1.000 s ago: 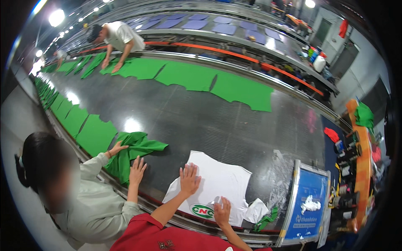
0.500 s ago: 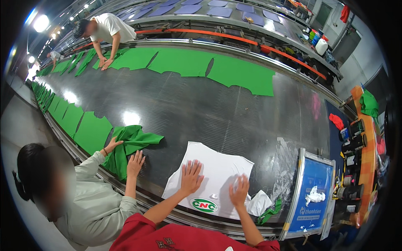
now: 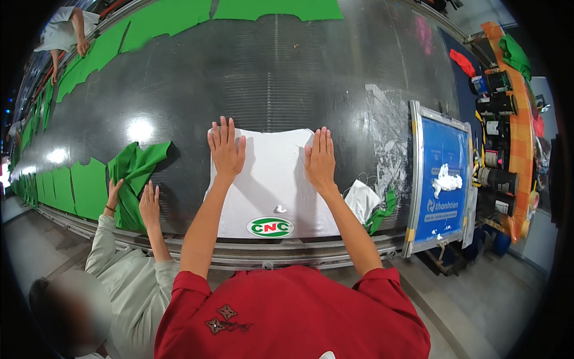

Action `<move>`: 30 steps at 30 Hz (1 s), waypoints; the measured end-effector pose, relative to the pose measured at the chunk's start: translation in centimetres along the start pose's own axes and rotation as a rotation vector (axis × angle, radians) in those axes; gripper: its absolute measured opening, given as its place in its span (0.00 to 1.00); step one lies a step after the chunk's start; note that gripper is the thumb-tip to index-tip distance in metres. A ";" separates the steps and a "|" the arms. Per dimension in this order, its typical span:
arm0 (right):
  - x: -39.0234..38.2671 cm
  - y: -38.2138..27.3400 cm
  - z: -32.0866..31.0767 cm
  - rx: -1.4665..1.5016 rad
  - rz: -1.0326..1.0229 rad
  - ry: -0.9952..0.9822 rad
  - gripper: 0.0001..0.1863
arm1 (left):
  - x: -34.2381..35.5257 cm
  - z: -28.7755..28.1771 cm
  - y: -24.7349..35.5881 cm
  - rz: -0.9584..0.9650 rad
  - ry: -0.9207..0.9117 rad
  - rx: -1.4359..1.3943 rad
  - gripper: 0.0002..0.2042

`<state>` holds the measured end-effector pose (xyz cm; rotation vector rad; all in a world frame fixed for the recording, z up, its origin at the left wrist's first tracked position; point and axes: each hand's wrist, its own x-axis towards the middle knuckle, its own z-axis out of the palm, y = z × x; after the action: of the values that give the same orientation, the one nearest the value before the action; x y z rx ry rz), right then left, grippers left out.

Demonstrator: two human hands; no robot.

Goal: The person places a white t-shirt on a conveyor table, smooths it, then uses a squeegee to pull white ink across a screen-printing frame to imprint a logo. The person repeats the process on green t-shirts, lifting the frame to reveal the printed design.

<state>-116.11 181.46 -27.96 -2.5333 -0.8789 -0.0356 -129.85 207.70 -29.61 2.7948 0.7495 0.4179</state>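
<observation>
A white cut fabric panel (image 3: 272, 179) lies flat on the dark table in front of me, with a green and red oval print (image 3: 271, 227) near its front edge. My left hand (image 3: 227, 152) rests open on its far left corner, palm down. On the far right corner lies my right hand (image 3: 320, 158), also flat with its fingers stretched out. A small white scrap (image 3: 280, 209) sits on the panel just above the print. Neither hand grips anything.
At my left a co-worker's hands (image 3: 149, 203) handle a bunched green fabric piece (image 3: 128, 179). White (image 3: 362, 201) and green scraps (image 3: 382, 214) lie to my right, beside a blue framed screen (image 3: 442, 173). Several black jars (image 3: 497, 152) stand beyond it. Green panels (image 3: 170, 21) line the far edge.
My view has turned down toward the white panel. Both my hands have moved to its far corners and spread flat there. The co-worker still handles the green fabric.
</observation>
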 end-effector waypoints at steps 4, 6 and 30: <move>0.2 1.1 -2.3 -0.010 0.039 0.084 0.19 | -1.5 -0.1 1.2 -0.034 -0.068 0.017 0.31; 1.7 1.8 -2.9 0.064 0.075 0.126 0.09 | -2.4 -0.1 2.7 0.053 -0.128 -0.009 0.32; 4.9 3.6 -5.9 0.297 0.164 -0.015 0.08 | 5.2 2.6 12.1 1.038 -0.558 -0.275 0.31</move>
<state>-109.36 179.28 -23.35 -2.3180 -0.6271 0.1545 -119.21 199.84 -27.54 2.5839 -0.8365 -0.1284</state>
